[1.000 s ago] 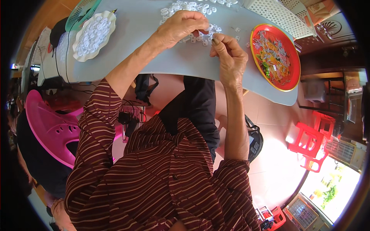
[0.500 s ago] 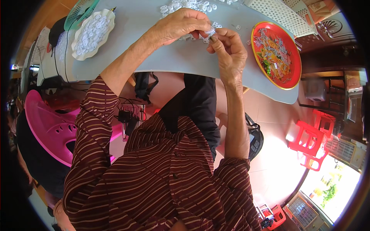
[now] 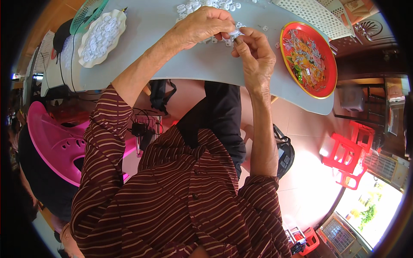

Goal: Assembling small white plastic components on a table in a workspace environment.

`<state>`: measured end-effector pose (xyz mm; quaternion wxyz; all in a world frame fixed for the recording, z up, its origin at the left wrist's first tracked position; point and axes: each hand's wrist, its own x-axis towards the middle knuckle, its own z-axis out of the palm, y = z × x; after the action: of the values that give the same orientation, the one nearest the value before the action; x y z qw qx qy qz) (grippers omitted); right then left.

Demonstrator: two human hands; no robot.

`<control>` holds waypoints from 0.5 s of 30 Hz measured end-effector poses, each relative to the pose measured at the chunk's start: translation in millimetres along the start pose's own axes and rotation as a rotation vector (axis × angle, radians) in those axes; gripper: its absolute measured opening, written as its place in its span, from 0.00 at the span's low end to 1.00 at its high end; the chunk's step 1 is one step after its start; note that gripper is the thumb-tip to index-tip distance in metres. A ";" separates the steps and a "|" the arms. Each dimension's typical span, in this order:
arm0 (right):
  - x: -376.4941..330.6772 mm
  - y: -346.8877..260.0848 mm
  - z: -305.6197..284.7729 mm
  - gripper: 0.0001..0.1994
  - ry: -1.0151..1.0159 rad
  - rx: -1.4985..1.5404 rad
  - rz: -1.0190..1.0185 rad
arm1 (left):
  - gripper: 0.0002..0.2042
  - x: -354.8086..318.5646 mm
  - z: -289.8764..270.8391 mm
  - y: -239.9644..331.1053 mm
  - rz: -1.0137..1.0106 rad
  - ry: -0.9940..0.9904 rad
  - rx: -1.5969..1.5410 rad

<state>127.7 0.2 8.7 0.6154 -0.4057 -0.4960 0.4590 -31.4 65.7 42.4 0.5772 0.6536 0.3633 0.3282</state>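
Note:
My left hand [image 3: 203,26] is closed in a pinch on a small white plastic piece [image 3: 234,32], over the far part of the grey table [image 3: 189,64]. Facing it, my right hand [image 3: 257,53] has thumb and forefinger bent together at the same piece's near edge. Whether the right fingers grip a second small part is hidden. Under and behind the hands lie loose white plastic pieces [image 3: 226,6], oval with holes. To the right stands a red round tray [image 3: 331,69] with a gold rim, holding many thin, small translucent parts.
At the left are a scalloped white dish [image 3: 88,63] heaped with white pieces and a green mesh basket [image 3: 81,19]. A white perforated basket [image 3: 307,15] stands at the far right. A pink chair [image 3: 51,146] and red stools [image 3: 344,152] are on the floor.
Both hands stay together at the small white piece, with only slight finger movement. The view has shifted a little; nothing else visibly moved.

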 end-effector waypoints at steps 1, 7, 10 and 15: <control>0.1 0.3 0.1 0.11 -0.007 0.011 -0.001 | 0.09 -0.4 1.3 0.4 -0.001 -0.002 -0.001; 0.4 0.2 -0.4 0.11 -0.015 -0.021 -0.017 | 0.10 -5.0 4.9 -0.2 -0.056 0.042 0.014; -0.5 -0.6 -1.6 0.11 0.001 -0.021 -0.016 | 0.10 -10.7 14.8 6.8 -0.021 0.086 0.032; -0.5 -0.9 -0.4 0.12 0.001 -0.003 -0.010 | 0.10 -7.8 14.6 0.9 0.103 0.191 0.330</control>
<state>128.3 -0.5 9.4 0.6173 -0.4044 -0.4986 0.4549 -23.0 51.4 41.5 0.4075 0.7230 0.4311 0.3539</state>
